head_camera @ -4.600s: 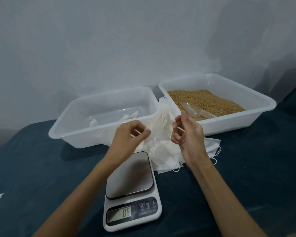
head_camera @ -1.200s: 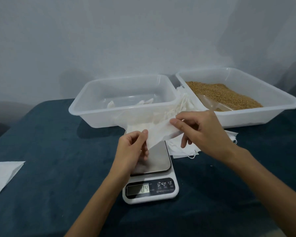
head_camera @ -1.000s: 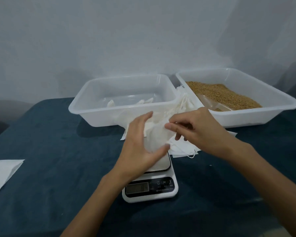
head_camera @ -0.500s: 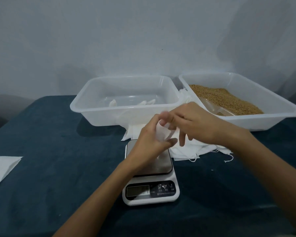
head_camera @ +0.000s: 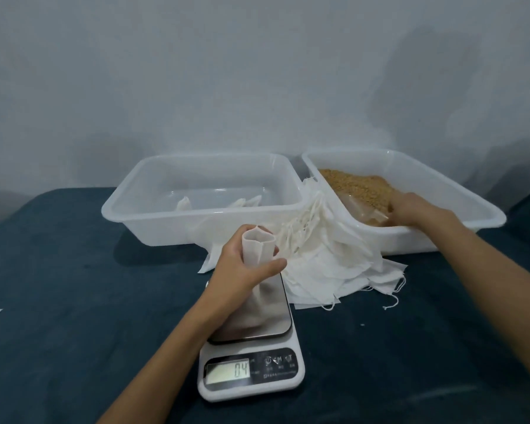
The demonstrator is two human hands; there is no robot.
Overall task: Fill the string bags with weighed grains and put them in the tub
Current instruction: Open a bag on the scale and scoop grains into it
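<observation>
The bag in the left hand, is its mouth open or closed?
Open. The left hand holds the bag upright over the scale, and its top rim forms a rounded opening rather than lying flat.

Pretty muted palette here: dark teal cloth (head_camera: 74, 286), pale grey-blue wall (head_camera: 227, 71). Both tubs (head_camera: 129, 206) are milky translucent white, and the right tub (head_camera: 459, 191) holds golden-brown grain (head_camera: 358, 185). The bags (head_camera: 328, 264) beside it are plain white. The scale (head_camera: 251, 362) is white with a silver plate and black panel.
</observation>
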